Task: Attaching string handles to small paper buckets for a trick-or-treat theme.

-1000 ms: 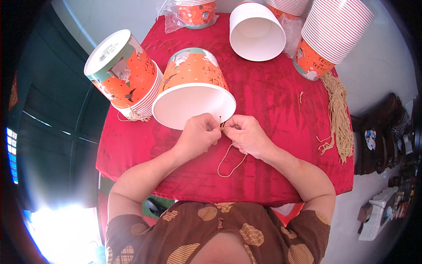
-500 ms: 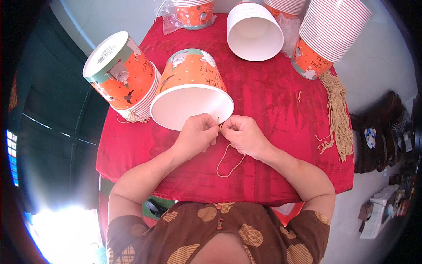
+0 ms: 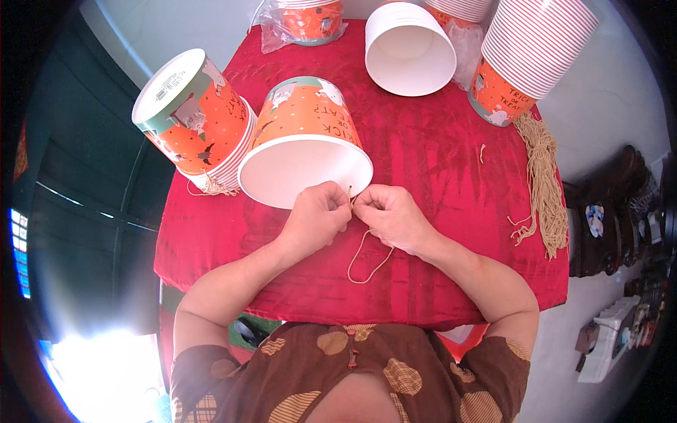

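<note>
A tan string (image 3: 367,254) is pinched by both hands (image 3: 321,215) (image 3: 391,215) at the bucket (image 3: 305,151) rim; its loop hangs loose, so tying looks unfinished.

A red tablecloth (image 3: 437,169) is spread over the table. Toward its left edge a stack of orange paper buckets (image 3: 194,120) is laid on its side, bottom outward. At the cloth's far edge a white bucket (image 3: 409,46) is tipped with its mouth open, and a bagged orange bucket (image 3: 307,20) is seen left of it. At the far right corner a tall ribbed stack of buckets (image 3: 525,56) is stood, and a bundle of tan cords (image 3: 543,183) is laid along the right edge.
</note>
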`<state>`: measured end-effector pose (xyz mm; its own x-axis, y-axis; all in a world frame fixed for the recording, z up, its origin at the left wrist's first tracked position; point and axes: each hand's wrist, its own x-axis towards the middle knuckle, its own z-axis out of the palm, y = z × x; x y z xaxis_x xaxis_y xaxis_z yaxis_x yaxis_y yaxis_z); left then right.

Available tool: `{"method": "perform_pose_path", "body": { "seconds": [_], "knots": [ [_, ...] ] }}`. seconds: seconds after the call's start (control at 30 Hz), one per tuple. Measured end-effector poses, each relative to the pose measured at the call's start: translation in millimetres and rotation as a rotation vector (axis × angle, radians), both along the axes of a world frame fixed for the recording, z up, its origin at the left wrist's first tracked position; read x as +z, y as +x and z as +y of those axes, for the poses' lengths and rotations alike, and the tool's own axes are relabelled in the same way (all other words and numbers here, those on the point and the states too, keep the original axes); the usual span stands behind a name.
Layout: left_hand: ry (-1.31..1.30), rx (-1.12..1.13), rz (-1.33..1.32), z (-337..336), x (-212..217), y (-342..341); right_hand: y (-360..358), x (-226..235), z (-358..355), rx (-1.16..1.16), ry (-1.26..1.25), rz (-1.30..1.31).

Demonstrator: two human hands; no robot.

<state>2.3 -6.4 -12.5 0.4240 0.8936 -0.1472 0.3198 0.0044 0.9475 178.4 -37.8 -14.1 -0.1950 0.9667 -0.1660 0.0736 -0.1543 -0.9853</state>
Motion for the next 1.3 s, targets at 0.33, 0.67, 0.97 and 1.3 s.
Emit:
{"method": "perform_pose_path", "body": {
  "seconds": [0.33, 0.67, 0.97, 1.3],
  "knots": [
    [-0.195, -0.015, -0.097, 3, 7, -2, 0, 9, 2, -0.064, -0.211, 0.098],
    [-0.202, -0.027, -0.094, 3, 3, -2, 0, 11, 2, -0.002, -0.23, 0.034],
    [-0.196, -0.043, -0.072, 2, 6, -2, 0, 13, 2, 0.018, -0.215, 0.023],
    [-0.213, -0.029, -0.07, 4, 5, -1, 2, 9, 2, 0.035, -0.188, 0.007]
  ]
}}
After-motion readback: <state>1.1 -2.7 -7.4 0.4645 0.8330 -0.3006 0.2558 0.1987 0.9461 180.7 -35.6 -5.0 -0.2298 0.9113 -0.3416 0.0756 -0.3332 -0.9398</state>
